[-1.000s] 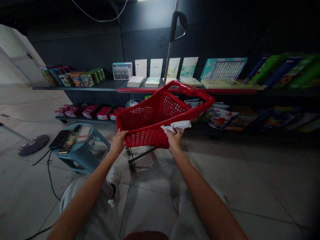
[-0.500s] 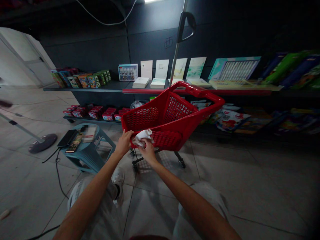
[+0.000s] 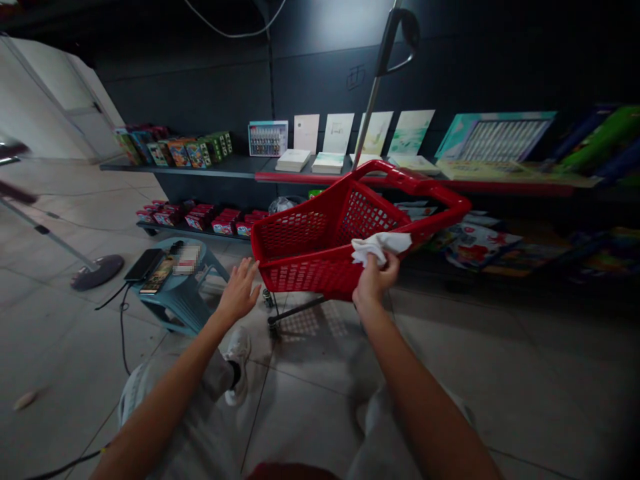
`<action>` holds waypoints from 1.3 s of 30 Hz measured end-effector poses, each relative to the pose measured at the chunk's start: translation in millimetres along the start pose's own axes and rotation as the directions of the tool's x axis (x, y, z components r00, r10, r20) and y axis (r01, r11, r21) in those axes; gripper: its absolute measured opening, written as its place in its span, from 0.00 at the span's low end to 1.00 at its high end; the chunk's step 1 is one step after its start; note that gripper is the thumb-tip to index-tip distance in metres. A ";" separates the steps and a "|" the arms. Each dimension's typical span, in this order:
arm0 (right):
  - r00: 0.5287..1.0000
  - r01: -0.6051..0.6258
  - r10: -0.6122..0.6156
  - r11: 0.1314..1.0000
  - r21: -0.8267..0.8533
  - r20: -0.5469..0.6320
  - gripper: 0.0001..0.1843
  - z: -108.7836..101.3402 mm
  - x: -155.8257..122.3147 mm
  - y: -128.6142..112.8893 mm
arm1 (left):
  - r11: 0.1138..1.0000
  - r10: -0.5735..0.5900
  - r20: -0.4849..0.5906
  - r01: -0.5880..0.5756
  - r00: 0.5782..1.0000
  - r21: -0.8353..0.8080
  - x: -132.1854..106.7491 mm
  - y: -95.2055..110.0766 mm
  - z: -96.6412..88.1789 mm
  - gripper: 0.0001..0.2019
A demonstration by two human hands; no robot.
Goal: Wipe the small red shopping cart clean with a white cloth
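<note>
A red plastic shopping cart [image 3: 310, 240] stands on the tiled floor in front of me, its tall handle pole rising behind it. My right hand [image 3: 374, 281] is closed on a crumpled white cloth [image 3: 380, 245] and presses it against the cart's near right rim. My left hand [image 3: 239, 292] hovers just off the cart's near left corner with fingers spread, holding nothing. My legs in light trousers and a white shoe [image 3: 237, 360] show below my arms.
A small teal stool [image 3: 177, 293] with a phone and booklets on it stands left of the cart, with a cable trailing across the floor. A fan stand base [image 3: 97, 272] lies further left. Dark shelves [image 3: 200, 168] with boxed toys, books and cards run along the wall.
My right hand carried the cloth from the cart's near left corner to the right rim. My left hand let go of the cart's corner and opened.
</note>
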State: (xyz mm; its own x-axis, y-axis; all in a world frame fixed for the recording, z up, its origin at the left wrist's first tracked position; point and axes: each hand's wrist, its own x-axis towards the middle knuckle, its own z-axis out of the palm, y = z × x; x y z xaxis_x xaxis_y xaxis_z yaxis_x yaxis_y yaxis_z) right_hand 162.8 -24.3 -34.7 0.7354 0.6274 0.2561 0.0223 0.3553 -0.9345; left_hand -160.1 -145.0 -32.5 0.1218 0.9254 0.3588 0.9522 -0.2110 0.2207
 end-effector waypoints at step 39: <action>0.557 0.821 -0.335 0.364 -0.440 0.760 0.11 4.8 30.3 -63.7 | 0.603 -0.689 -0.277 0.741 0.670 0.294 -124.6 -233.9 -43.3 0.25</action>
State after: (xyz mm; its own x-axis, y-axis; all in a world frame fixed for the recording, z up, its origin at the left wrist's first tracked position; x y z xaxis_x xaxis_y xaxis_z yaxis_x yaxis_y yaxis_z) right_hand 180.4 -24.6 33.8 -0.1130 0.7568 0.6438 0.9099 0.3390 -0.2389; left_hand -410.2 -224.5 -89.6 -0.6518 0.6782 0.3394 0.7470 0.6514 0.1329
